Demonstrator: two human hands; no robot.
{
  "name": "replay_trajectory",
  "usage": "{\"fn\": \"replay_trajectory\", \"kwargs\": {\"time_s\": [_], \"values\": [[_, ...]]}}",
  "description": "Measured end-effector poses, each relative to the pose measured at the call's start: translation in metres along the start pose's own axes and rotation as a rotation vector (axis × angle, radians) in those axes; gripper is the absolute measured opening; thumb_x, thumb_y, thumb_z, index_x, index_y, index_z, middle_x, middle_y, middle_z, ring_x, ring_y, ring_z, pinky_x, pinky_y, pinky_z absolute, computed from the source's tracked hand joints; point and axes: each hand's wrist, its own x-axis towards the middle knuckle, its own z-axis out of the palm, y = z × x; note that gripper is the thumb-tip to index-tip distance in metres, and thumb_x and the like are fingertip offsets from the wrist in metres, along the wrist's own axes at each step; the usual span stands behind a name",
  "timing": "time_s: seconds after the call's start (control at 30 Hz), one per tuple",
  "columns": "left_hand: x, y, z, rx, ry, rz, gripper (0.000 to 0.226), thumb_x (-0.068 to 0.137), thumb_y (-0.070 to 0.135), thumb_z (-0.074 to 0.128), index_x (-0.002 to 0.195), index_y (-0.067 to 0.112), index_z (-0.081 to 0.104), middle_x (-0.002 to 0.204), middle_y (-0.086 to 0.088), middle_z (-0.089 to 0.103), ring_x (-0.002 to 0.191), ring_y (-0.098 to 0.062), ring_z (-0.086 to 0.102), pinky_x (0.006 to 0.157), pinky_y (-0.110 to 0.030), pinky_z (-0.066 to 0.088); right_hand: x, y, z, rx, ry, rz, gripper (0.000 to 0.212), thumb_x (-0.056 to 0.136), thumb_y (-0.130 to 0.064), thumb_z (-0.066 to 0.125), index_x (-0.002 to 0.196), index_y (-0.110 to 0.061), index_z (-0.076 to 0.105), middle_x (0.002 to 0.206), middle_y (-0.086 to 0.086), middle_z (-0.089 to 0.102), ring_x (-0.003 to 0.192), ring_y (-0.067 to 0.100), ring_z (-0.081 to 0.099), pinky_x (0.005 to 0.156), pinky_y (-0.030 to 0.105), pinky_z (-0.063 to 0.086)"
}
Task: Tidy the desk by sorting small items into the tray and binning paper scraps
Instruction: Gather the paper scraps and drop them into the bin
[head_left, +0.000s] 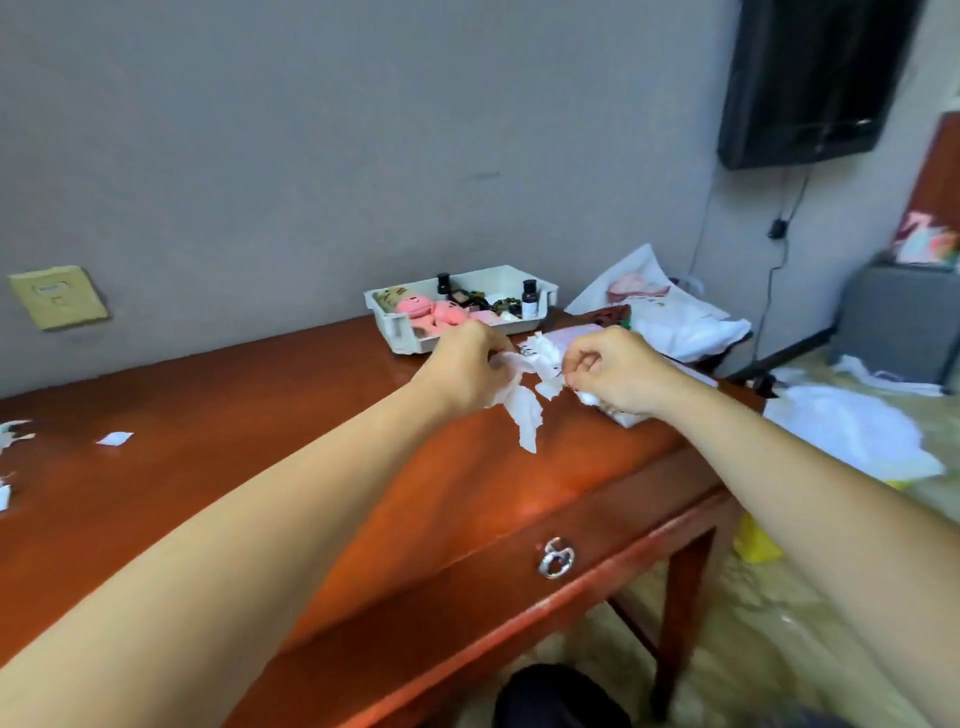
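Observation:
Both my hands reach over the right part of the red-brown desk (218, 467). My left hand (465, 369) grips a bunch of white paper scraps (524, 410) that hang down from its fingers. My right hand (610, 371) pinches a small crumpled scrap (550, 387) with curled fingers, right beside the left hand's bunch. Just behind the hands stands a white tray (540, 293) holding pink plush toys (431, 312), small dark bottles (529, 296) and other small items. More paper scraps (115, 439) lie on the desk at the far left.
A white plastic bag (670, 312) lies on the desk's right end, with a pale pink card (574, 332) before it. The desk drawer has a metal ring pull (556, 558). White bags (852, 431) and a yellow object (756, 540) lie on the floor at right. A black TV (810, 78) hangs on the wall.

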Motion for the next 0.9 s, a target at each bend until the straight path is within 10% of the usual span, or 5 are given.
{"fn": "replay_trajectory", "kwargs": {"time_s": [0.53,0.9], "values": [[0.011,0.197,0.225,-0.183,-0.389,0.37,0.023,0.084,0.002,0.048,0.067,0.0,0.064,0.067,-0.01,0.059,0.067,-0.021,0.053,0.062,-0.029,0.041,-0.193,0.206,-0.12,-0.069,0.175,0.496,0.023,0.083,0.003,0.06,0.069,-0.015,0.061,0.063,-0.006,0.055,0.049,0.0,0.052,0.042,0.004,0.037],[-0.034,0.211,0.409,-0.171,-0.669,0.267,0.02,0.092,0.006,0.046,0.08,0.005,0.063,0.07,-0.006,0.054,0.065,-0.016,0.049,0.058,-0.024,0.034,-0.28,0.336,-0.071,0.066,0.085,0.799,0.024,0.085,0.001,0.062,0.069,-0.017,0.06,0.066,-0.008,0.054,0.06,0.002,0.049,0.051,0.008,0.038]]}}
